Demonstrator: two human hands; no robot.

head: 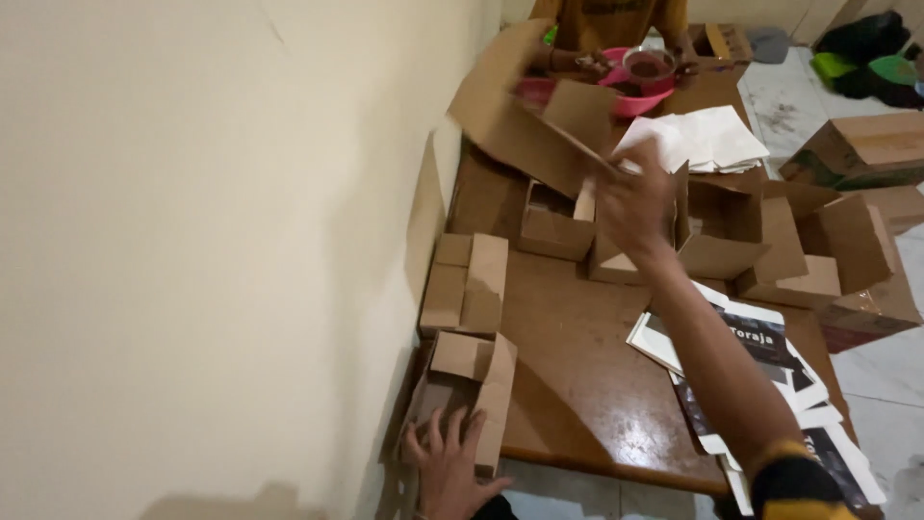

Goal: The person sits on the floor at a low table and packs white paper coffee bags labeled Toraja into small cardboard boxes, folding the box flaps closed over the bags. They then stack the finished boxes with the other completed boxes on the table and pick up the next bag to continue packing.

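Over the table [577, 385], right hand [635, 207] outstretched, left hand [448, 467] flat on box [467, 390]

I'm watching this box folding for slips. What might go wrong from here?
The left hand rests on a box at the table edge; a nudge might tip it off. The right hand reaches across open boxes and may knock them. The printed sheets overhang the table and might slide off.

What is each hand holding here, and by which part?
The right hand grips a white paper sheet at its near edge. The left hand rests on the near end of an open cardboard box; no closed grip shows.
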